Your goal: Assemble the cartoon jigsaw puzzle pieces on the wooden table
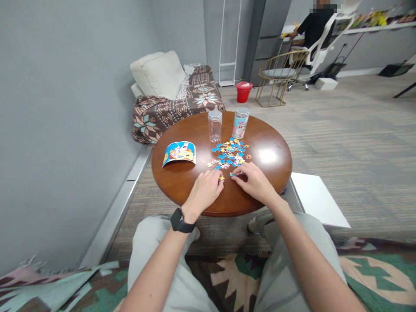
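Observation:
My left hand (209, 187), with a black watch on the wrist, is closed on a yellow jigsaw puzzle piece (221, 177) at the near side of the round table. To its right, my right hand (251, 178) pinches a blue jigsaw puzzle piece (232, 174) between thumb and fingertips. A small gap parts the two pieces. Just beyond my hands lies a loose heap of puzzle pieces (229, 152) in blue, yellow and pink. A curved picture sheet (180, 153) with a cartoon figure on blue rests to the left of the heap.
Behind the heap stand a clear jar (215, 126) and a printed jar (240, 124), both with silver lids. The brown wooden table (172, 182) is round. A white box (318, 199) sits on the floor at right. Farther back, a person (313, 28) sits near a red bin (243, 92).

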